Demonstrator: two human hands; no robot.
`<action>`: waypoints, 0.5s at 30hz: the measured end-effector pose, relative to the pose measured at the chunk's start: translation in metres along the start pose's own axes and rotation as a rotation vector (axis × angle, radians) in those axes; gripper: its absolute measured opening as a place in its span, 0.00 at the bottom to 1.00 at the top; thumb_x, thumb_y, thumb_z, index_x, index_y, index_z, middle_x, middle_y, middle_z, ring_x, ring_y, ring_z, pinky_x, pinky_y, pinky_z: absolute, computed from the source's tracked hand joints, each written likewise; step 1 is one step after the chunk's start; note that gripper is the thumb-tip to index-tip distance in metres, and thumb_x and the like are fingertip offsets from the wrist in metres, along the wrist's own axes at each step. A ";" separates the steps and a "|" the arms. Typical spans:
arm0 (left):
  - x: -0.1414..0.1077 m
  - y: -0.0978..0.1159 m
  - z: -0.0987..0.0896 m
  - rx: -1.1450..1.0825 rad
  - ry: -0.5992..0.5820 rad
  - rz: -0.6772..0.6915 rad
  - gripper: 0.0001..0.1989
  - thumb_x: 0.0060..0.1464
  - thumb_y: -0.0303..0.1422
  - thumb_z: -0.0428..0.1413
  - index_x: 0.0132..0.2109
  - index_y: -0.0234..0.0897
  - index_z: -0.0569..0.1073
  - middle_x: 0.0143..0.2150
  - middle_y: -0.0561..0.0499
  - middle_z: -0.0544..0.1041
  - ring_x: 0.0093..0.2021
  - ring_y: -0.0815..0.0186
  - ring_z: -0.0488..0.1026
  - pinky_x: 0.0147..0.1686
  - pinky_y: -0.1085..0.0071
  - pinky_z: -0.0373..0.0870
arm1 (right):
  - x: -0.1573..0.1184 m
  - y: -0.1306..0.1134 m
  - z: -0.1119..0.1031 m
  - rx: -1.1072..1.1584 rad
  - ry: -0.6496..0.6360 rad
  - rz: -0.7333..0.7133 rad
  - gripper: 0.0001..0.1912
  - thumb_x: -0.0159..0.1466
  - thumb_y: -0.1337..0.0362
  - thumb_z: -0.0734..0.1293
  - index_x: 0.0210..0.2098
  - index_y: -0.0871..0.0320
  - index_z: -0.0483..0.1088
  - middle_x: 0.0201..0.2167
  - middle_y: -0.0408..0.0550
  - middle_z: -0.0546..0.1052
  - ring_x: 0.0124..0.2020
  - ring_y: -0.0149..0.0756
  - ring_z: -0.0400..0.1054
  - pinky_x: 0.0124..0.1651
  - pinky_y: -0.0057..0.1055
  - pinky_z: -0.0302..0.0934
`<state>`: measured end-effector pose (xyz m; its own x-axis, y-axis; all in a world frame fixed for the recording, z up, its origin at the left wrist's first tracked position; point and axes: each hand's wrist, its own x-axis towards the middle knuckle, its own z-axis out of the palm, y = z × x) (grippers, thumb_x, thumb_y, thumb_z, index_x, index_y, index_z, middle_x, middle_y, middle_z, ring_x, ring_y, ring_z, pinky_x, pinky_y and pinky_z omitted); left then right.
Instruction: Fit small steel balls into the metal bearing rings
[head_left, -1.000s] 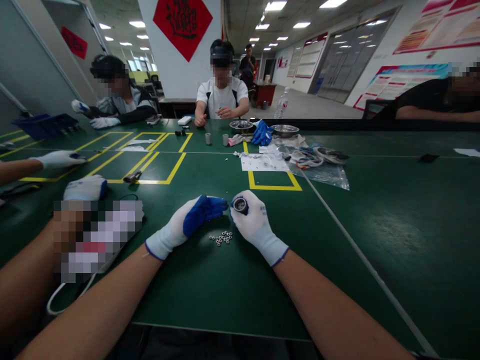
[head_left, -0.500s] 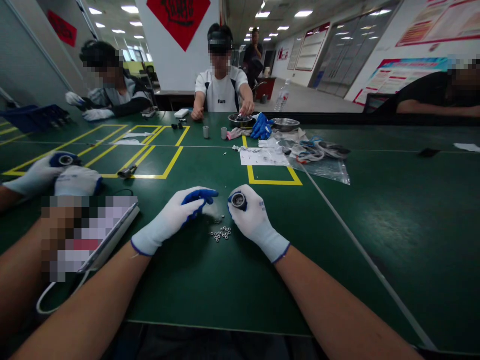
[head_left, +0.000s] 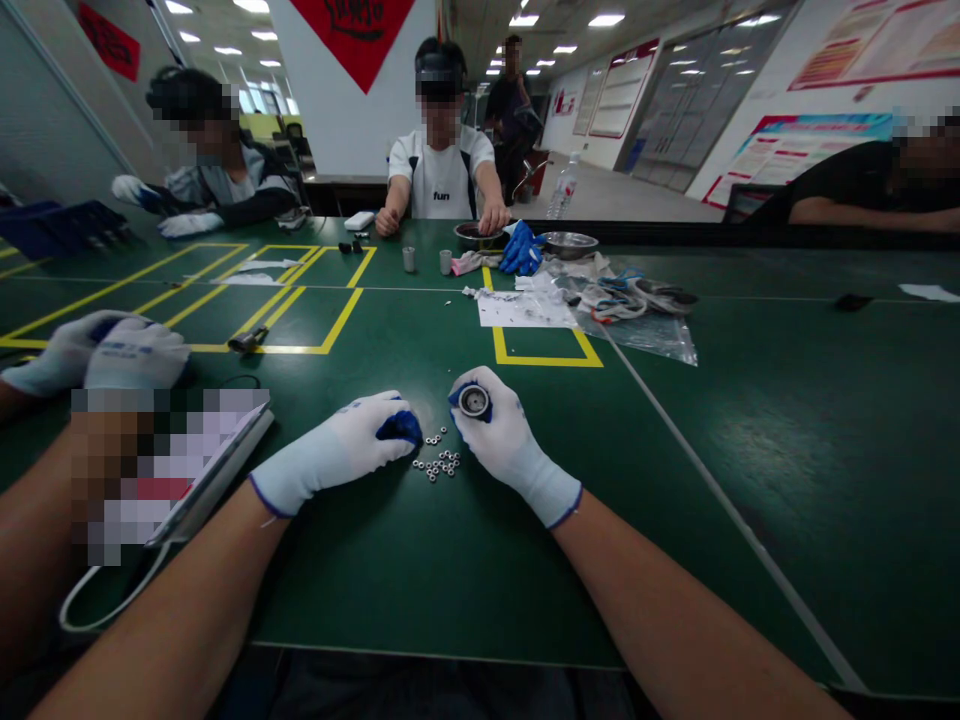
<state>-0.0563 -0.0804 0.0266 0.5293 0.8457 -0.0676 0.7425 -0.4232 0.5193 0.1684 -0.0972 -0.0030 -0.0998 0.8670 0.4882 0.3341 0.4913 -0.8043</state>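
Note:
My right hand (head_left: 491,425), in a white glove with blue palm, is wrapped round a hollow metal cylinder (head_left: 474,401). Its round open end faces up towards me, and its sides are mostly hidden by the fingers. My left hand (head_left: 367,435), gloved alike, is lowered at the left edge of several small metal rings (head_left: 437,465) scattered on the table. Its blue fingertips are curled together and point down; whether a ring is between them is hidden. The loose rings lie between my two hands, left of the right wrist.
A co-worker's gloved hands (head_left: 135,355) are at my left, behind a tilted white device (head_left: 187,470) with a cable. Further off on the green table (head_left: 637,560) are a dark metal part (head_left: 247,340), white paper (head_left: 525,310), blue gloves (head_left: 523,248), metal dishes (head_left: 570,243) and two grey cups (head_left: 409,259).
My left hand has come down towards the rings, its stretched fingers now curled. My right hand keeps the cylinder in nearly the same place. The co-worker's hands at left have shifted slightly.

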 end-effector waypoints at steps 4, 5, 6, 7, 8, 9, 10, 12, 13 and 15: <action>0.000 -0.001 0.001 -0.007 0.027 0.003 0.15 0.57 0.42 0.59 0.48 0.42 0.79 0.50 0.45 0.80 0.52 0.49 0.76 0.60 0.51 0.70 | -0.001 -0.004 0.000 -0.016 -0.036 0.029 0.06 0.58 0.71 0.65 0.34 0.53 0.66 0.36 0.46 0.75 0.39 0.41 0.72 0.46 0.38 0.69; 0.001 -0.001 0.001 -0.001 0.033 -0.004 0.14 0.57 0.42 0.59 0.47 0.42 0.80 0.49 0.45 0.80 0.52 0.49 0.76 0.60 0.52 0.70 | -0.001 -0.004 0.000 -0.017 -0.044 0.029 0.07 0.58 0.71 0.65 0.34 0.53 0.67 0.36 0.46 0.76 0.39 0.41 0.73 0.46 0.38 0.69; 0.001 -0.001 0.001 0.005 0.037 -0.008 0.13 0.58 0.41 0.59 0.46 0.42 0.80 0.49 0.45 0.80 0.52 0.50 0.77 0.59 0.52 0.70 | -0.001 -0.004 0.000 -0.016 -0.048 0.025 0.07 0.58 0.71 0.65 0.34 0.53 0.67 0.36 0.46 0.76 0.39 0.41 0.73 0.45 0.38 0.68; 0.001 -0.001 0.001 0.009 0.039 -0.010 0.12 0.58 0.41 0.59 0.45 0.42 0.80 0.48 0.45 0.80 0.51 0.50 0.77 0.59 0.52 0.70 | -0.002 -0.004 0.000 -0.013 -0.049 0.019 0.07 0.58 0.71 0.65 0.34 0.53 0.67 0.36 0.46 0.76 0.39 0.41 0.73 0.45 0.37 0.68; 0.001 -0.001 0.001 0.006 0.041 -0.006 0.12 0.57 0.40 0.59 0.45 0.42 0.80 0.48 0.45 0.80 0.51 0.50 0.77 0.59 0.52 0.70 | -0.002 -0.004 0.000 -0.007 -0.049 0.012 0.06 0.58 0.71 0.65 0.34 0.54 0.67 0.35 0.46 0.76 0.39 0.41 0.73 0.45 0.37 0.68; 0.001 -0.001 0.001 -0.004 0.044 0.001 0.12 0.57 0.40 0.59 0.45 0.41 0.79 0.48 0.45 0.81 0.51 0.50 0.77 0.58 0.52 0.70 | -0.002 -0.004 0.000 0.000 -0.049 0.004 0.06 0.58 0.71 0.65 0.34 0.54 0.67 0.35 0.46 0.76 0.39 0.41 0.73 0.44 0.37 0.68; 0.002 -0.001 0.001 -0.018 0.048 0.009 0.12 0.56 0.40 0.60 0.45 0.41 0.79 0.47 0.45 0.81 0.50 0.50 0.77 0.58 0.52 0.71 | -0.002 -0.003 -0.001 0.006 -0.049 -0.003 0.05 0.58 0.70 0.65 0.33 0.54 0.67 0.34 0.46 0.76 0.38 0.41 0.74 0.43 0.37 0.68; 0.002 -0.001 0.001 -0.044 0.060 0.026 0.14 0.55 0.40 0.60 0.47 0.41 0.78 0.48 0.45 0.81 0.50 0.50 0.77 0.57 0.53 0.71 | -0.002 -0.003 -0.001 0.018 -0.052 -0.009 0.04 0.58 0.70 0.65 0.33 0.54 0.67 0.33 0.46 0.76 0.37 0.41 0.74 0.42 0.37 0.67; 0.002 -0.001 0.001 -0.047 0.062 0.031 0.15 0.55 0.39 0.60 0.48 0.41 0.78 0.48 0.45 0.81 0.50 0.51 0.77 0.57 0.54 0.71 | -0.002 -0.003 -0.001 0.021 -0.055 -0.008 0.04 0.58 0.69 0.65 0.33 0.54 0.67 0.33 0.46 0.76 0.36 0.41 0.74 0.41 0.37 0.67; 0.002 -0.001 0.001 -0.021 0.053 0.027 0.14 0.56 0.40 0.60 0.47 0.41 0.79 0.49 0.45 0.80 0.50 0.51 0.77 0.56 0.54 0.72 | -0.002 -0.003 -0.001 0.024 -0.062 -0.004 0.04 0.58 0.69 0.65 0.34 0.55 0.68 0.33 0.46 0.77 0.37 0.41 0.74 0.42 0.37 0.67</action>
<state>-0.0558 -0.0785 0.0248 0.5266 0.8501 -0.0083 0.7190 -0.4401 0.5380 0.1688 -0.1011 -0.0009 -0.1594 0.8684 0.4696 0.3115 0.4956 -0.8107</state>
